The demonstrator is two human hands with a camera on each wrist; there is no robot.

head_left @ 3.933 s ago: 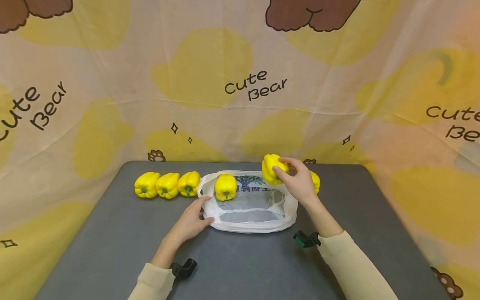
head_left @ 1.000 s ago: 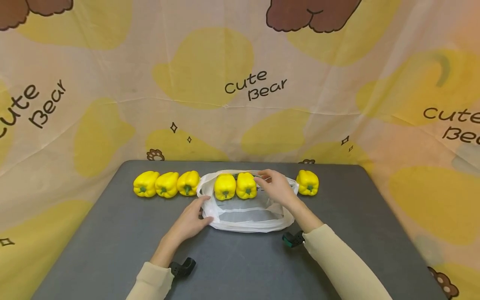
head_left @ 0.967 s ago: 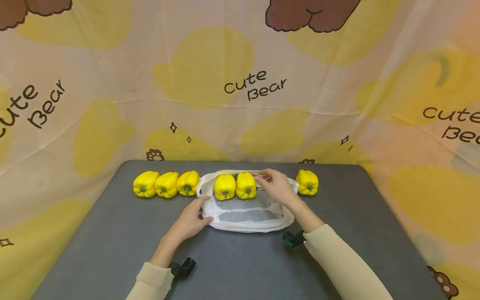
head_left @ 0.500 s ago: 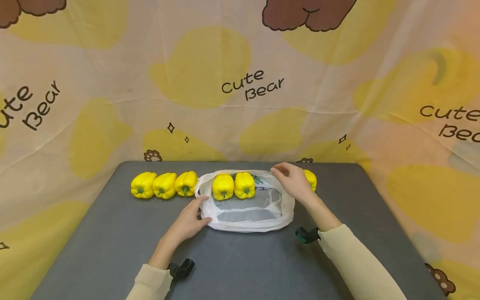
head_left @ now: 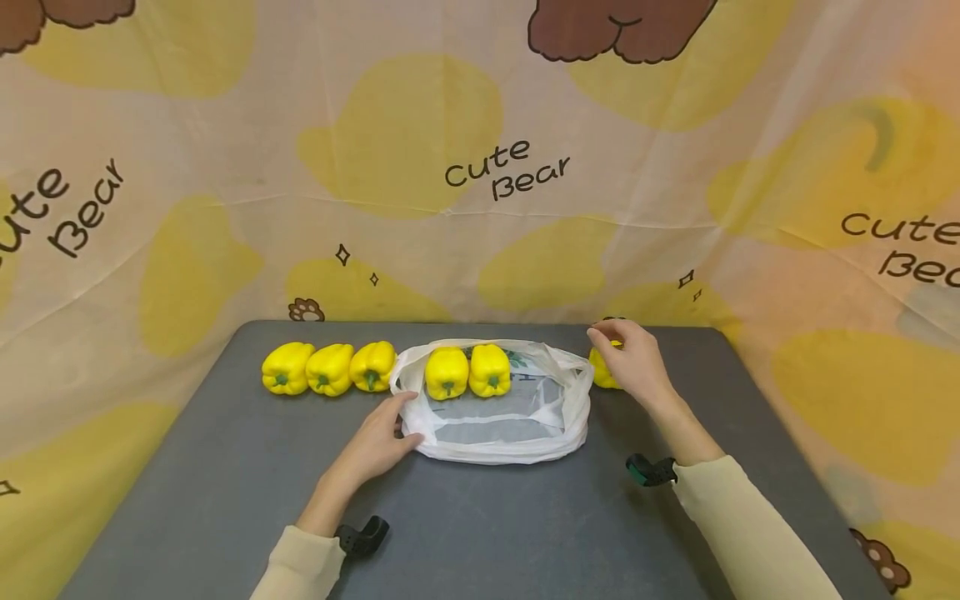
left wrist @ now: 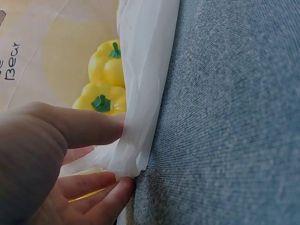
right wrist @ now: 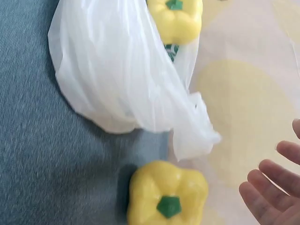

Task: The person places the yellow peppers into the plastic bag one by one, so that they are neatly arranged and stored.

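Observation:
A white plastic bag (head_left: 498,454) lies with its mouth spread on the grey table. Two yellow bell peppers, a left one (head_left: 446,372) and a right one (head_left: 489,370), sit side by side at its back left. My left hand (head_left: 378,437) holds the bag's left edge; in the left wrist view the thumb (left wrist: 93,125) lies on one side of the plastic and fingers on the other. To the bag's right, my right hand (head_left: 633,358) hovers over another bell pepper (right wrist: 166,197), partly covering it in the head view. Its fingers (right wrist: 276,180) are loosely spread, holding nothing.
Left of the bag, three more yellow bell peppers stand in a row: an outer one (head_left: 288,368), a middle one (head_left: 330,370) and one beside the bag (head_left: 372,367). A printed cloth (head_left: 405,150) hangs behind the table (head_left: 487,533).
My right hand set a bell pepper in the bag beside the first, let go of it, and moved right to the pepper outside. My left hand stayed at the bag's edge.

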